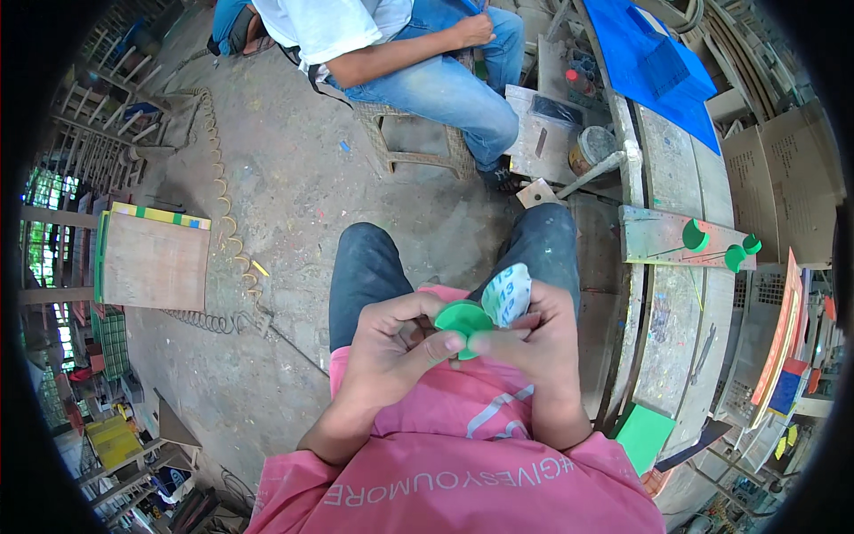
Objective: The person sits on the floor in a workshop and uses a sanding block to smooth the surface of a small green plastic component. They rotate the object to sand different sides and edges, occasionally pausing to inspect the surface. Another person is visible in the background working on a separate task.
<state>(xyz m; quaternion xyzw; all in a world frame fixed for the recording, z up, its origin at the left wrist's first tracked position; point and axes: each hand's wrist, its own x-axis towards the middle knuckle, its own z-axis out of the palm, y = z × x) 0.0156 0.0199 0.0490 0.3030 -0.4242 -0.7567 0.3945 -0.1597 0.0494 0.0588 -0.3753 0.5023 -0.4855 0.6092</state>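
Over my lap, my left hand (400,340) grips a small green rounded piece (463,316) with thumb and fingers. It has a disc-like upper part and a smaller lower part; its exact kind I cannot make out. My right hand (541,334) is closed on a curled white sheet (509,292) with blue-green print, which stands up above the fingers. The right thumb presses against the green piece near my left thumb. Both hands meet at the piece, and my fingers behind it are partly hidden.
A wooden bench (663,329) runs along my right, bearing a board (654,233) with several green pieces on thin sticks and a green sheet (646,436). Ahead sits a person in jeans (445,98) on a stool (405,160). A coiled hose (222,187) lies on the floor at left.
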